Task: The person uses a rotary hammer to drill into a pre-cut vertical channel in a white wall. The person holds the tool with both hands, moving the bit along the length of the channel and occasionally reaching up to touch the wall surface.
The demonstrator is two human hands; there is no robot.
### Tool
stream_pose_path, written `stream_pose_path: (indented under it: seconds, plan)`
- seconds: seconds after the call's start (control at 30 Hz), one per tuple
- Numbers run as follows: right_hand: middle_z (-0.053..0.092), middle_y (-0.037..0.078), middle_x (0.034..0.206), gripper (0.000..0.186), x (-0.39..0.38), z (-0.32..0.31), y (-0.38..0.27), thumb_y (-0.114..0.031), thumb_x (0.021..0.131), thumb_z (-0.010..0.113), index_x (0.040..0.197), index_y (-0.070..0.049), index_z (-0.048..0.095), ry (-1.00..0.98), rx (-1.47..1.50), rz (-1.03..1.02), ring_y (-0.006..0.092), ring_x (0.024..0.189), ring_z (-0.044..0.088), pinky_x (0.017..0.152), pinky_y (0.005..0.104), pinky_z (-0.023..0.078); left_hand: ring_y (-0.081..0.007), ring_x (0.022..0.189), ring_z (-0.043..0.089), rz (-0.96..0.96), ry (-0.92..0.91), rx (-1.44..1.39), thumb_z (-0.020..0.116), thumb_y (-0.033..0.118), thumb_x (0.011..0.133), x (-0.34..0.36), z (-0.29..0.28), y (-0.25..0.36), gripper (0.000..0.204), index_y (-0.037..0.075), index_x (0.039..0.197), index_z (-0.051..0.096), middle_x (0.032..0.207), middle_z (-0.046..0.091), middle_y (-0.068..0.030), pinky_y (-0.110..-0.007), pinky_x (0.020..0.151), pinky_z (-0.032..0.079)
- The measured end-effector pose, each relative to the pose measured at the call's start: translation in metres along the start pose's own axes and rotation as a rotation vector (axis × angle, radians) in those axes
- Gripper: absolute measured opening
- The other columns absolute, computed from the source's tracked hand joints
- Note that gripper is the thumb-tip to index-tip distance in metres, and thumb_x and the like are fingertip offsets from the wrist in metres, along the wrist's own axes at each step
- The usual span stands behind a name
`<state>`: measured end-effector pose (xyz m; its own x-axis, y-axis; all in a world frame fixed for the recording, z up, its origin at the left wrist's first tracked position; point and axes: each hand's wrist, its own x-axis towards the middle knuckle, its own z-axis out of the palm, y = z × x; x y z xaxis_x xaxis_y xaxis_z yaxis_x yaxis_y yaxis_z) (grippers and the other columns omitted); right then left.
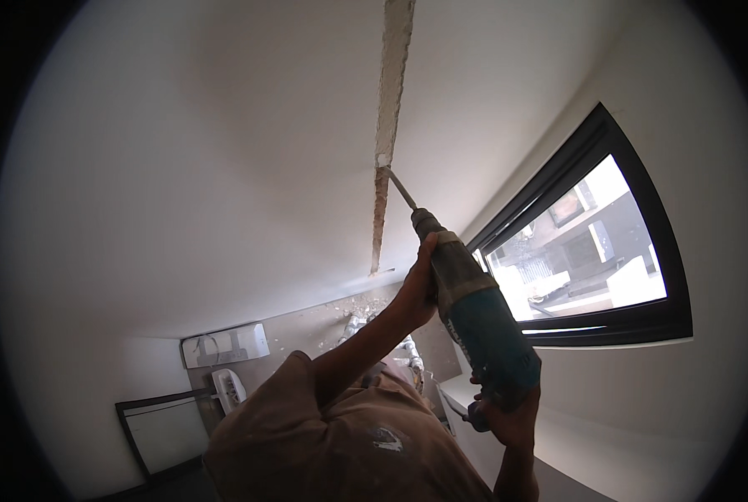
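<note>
A teal and dark grey rotary hammer (487,322) slants up from the lower right toward the white wall (265,151). My left hand (424,280) is wrapped round its front barrel, below the chuck. At the rear end my right hand (514,414) grips the handle; some of its fingers are hidden by the tool. The long chisel bit (402,186) reaches into a narrow groove (395,75) in the wall, its tip at the groove's edge. Above the tip the groove is pale and rough; below it, a brownish strip (379,222) shows.
On the right is a dark-framed window (683,309) with a pale sill or ledge (574,418) below. Rubble (353,322) lies on the floor near the wall's foot. A white box-shaped unit (244,343) and a dark-framed panel (169,439) are at lower left.
</note>
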<state>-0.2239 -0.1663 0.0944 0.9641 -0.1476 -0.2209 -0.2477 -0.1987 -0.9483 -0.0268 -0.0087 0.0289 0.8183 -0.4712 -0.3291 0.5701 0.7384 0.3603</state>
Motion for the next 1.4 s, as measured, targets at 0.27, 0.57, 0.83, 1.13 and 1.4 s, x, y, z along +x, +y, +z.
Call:
stream_pose_path:
  seconds: [0.27, 0.57, 0.83, 1.13, 1.4]
  plan:
    - [0.048, 0.016, 0.116, 0.084, -0.003, 0.015, 0.009, 0.005, 0.057, 0.057, 0.135, 0.004, 0.027, 0.024, 0.178, -0.068, 0.0228, 0.104, 0.055, 0.085, 0.0341, 0.049, -0.0211, 0.106, 0.055, 0.031, -0.046, 0.076, 0.052, 0.06, 0.086, -0.004, -0.012, -0.003, 0.063, 0.008, 0.122, 0.044, 0.111, 0.056, -0.0091, -0.036, 0.097, 0.043]
    - [0.055, 0.02, 0.116, 0.086, 0.01, 0.025, -0.012, 0.001, 0.058, 0.059, 0.137, 0.001, 0.027, 0.037, -0.076, -0.185, 0.0269, 0.108, 0.057, 0.089, 0.0369, 0.047, -0.0212, 0.104, 0.056, 0.021, -0.062, -0.008, 0.053, 0.06, 0.085, 0.001, -0.016, 0.011, 0.063, 0.008, 0.12, 0.045, 0.107, 0.057, -0.0083, -0.038, 0.097, 0.044]
    - [0.061, 0.021, 0.109, 0.089, 0.024, 0.025, -0.097, -0.002, 0.06, 0.064, 0.14, -0.001, 0.024, -0.048, -0.385, -0.306, 0.03, 0.104, 0.062, 0.088, 0.038, 0.049, -0.0235, 0.105, 0.057, 0.033, -0.236, -0.173, 0.049, 0.063, 0.086, 0.005, -0.002, 0.032, 0.061, 0.009, 0.116, 0.048, 0.107, 0.057, -0.0089, -0.041, 0.098, 0.044]
    - [0.057, 0.02, 0.113, 0.084, 0.063, 0.014, -0.188, 0.001, 0.058, 0.061, 0.136, -0.006, 0.031, -0.171, -0.548, -0.338, 0.0331, 0.108, 0.058, 0.093, 0.0401, 0.046, -0.026, 0.108, 0.056, 0.207, -0.342, -0.271, 0.039, 0.066, 0.087, 0.02, 0.037, 0.055, 0.064, 0.01, 0.114, 0.051, 0.112, 0.059, -0.0111, -0.044, 0.097, 0.043]
    - [0.06, 0.021, 0.107, 0.081, 0.056, 0.004, -0.155, -0.007, 0.062, 0.066, 0.135, -0.005, 0.032, -0.144, -0.429, -0.253, 0.0328, 0.102, 0.061, 0.088, 0.0387, 0.047, -0.0279, 0.112, 0.053, 0.179, -0.289, -0.232, 0.039, 0.065, 0.087, 0.003, 0.033, 0.047, 0.06, 0.012, 0.112, 0.053, 0.116, 0.056, -0.0111, -0.044, 0.099, 0.041]
